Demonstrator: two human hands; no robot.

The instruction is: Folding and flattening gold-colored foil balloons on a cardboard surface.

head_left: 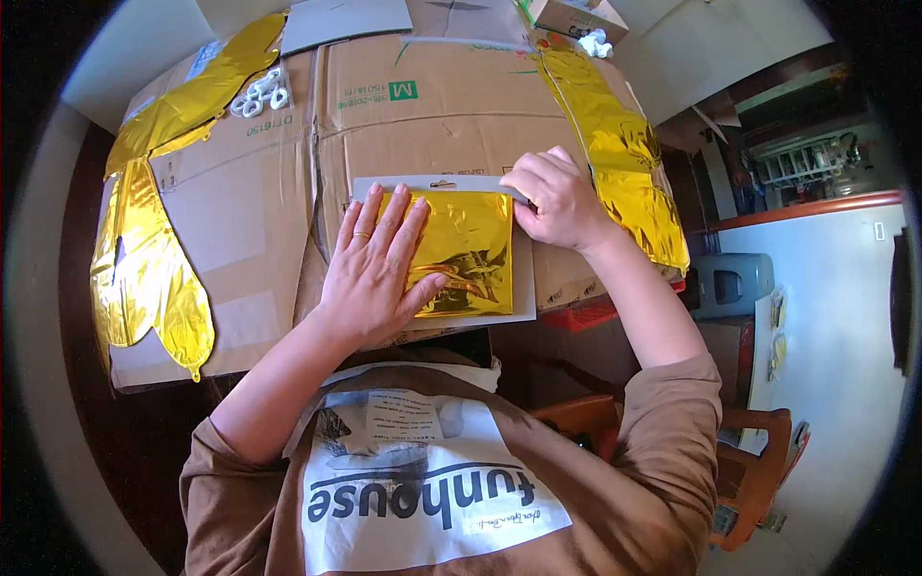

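Observation:
A folded gold foil balloon (471,245) lies as a shiny square on a pale backing card (523,298), which has a hang slot in its top edge. My left hand (379,254) rests flat over the foil's left side, its fingers stretched out and slightly apart. At the card's upper right corner is my right hand (552,202), the fingers curled in and the thumb by the foil's edge. Whatever it pinches, if anything, is hidden behind the fingers.
Flattened cardboard (240,211) covers the table. Unfolded gold foil balloons lie along its left (149,259) and right (615,144) sides. White ring-shaped pieces (259,93) sit at the far left, a pale board (346,19) and an open box (576,14) at the back. A wooden chair (759,470) stands at right.

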